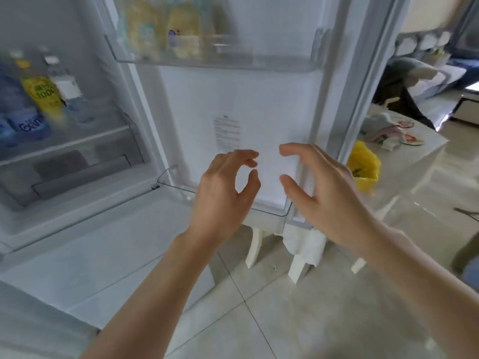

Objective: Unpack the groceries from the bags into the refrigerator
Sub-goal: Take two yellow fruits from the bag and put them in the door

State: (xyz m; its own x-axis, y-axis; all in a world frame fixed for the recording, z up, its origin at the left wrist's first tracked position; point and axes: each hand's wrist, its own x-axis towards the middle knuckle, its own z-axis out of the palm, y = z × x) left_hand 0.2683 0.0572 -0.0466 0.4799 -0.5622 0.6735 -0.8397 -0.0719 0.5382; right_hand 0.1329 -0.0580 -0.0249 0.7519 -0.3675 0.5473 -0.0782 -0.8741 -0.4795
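Observation:
The refrigerator stands open, its door [259, 99] swung toward me. The upper door shelf [259, 62] holds yellowish packets [160, 29]. In front of the clear lower door shelf [176, 186], my left hand [223, 195] and my right hand [326, 198] hover side by side, fingers curled and apart, holding nothing. Inside the fridge at left, a blue-labelled bottle [26, 120], a yellow-labelled bottle [44, 94] and a clear bottle [70, 92] stand on a shelf. A yellow plastic bag [364, 164] sits on a white table at the right.
A crisper drawer [77, 172] lies below the bottle shelf. The white table [420, 154] carries a crumpled pale bag [383, 125] and a plate. White table legs [254, 244] stand behind the door on the tiled floor [285, 307]. A sofa shows at the far right.

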